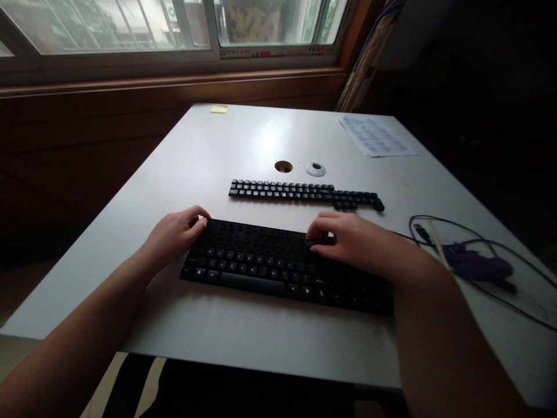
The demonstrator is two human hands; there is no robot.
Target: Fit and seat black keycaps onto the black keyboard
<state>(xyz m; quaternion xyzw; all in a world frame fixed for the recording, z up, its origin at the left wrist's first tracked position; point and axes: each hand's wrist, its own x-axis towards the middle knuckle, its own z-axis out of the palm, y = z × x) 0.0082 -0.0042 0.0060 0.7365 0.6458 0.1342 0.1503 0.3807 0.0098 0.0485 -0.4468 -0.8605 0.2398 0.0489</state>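
Observation:
A black keyboard (pixel 252 281) lies in front of me on the white desk. Its upper rows are bare of keycaps and show dark sockets, while letter keys and the space bar sit in the lower rows. My left hand (pixel 180 229) grips the far left corner of the keyboard between thumb and fingers. Above the right part of the board, my right hand (pixel 337 235) pinches a wide black keycap (pixel 322 241). Behind the keyboard, loose keycaps (pixel 282 190) are lined up in rows. My right forearm covers some of the keyboard's right end.
A black cable (pixel 474 239) loops on the right around a purple cloth-like bundle (pixel 478 261). Printed sheets (pixel 376 136) lie at the far right of the white desk (pixel 174 157), near a round cable hole (pixel 284 166) and its loose cover (pixel 315 169). A yellow note (pixel 219 109) lies at the back.

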